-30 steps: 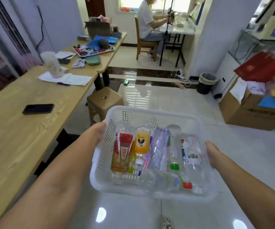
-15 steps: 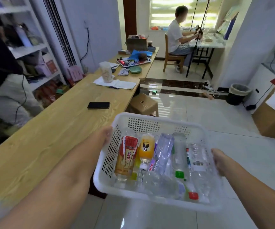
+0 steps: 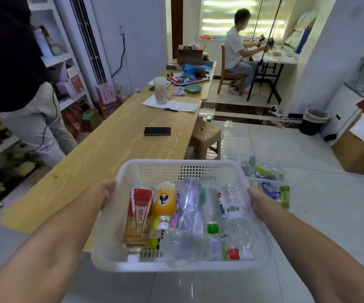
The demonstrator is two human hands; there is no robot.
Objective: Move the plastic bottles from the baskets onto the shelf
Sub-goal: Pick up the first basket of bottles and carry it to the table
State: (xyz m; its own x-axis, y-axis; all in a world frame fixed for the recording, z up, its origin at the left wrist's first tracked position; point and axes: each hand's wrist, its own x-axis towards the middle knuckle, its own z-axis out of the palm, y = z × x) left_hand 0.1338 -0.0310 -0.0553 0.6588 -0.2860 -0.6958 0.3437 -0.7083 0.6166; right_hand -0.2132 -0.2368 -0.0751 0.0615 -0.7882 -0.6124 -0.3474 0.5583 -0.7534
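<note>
The plastic bottles [image 3: 189, 193] lie on their sides in a white basket [image 3: 176, 267], which is carried in the air above the tiled floor [image 3: 319, 215]; the left hand [image 3: 106, 193] grips its wall at 9 o'clock and the right hand [image 3: 257, 199] grips it at 3 o'clock, the fingers mostly hidden; a second basket [image 3: 266, 179] with bottles is at 2 o'clock; a wooden table [image 3: 102, 154] with a black phone [image 3: 157, 131] is at 11 o'clock; the white shelf [image 3: 56, 57] stands at 10 o'clock.

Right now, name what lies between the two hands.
The white basket of plastic bottles, gripped at its sides by left hand and right hand, per the head view.
</note>
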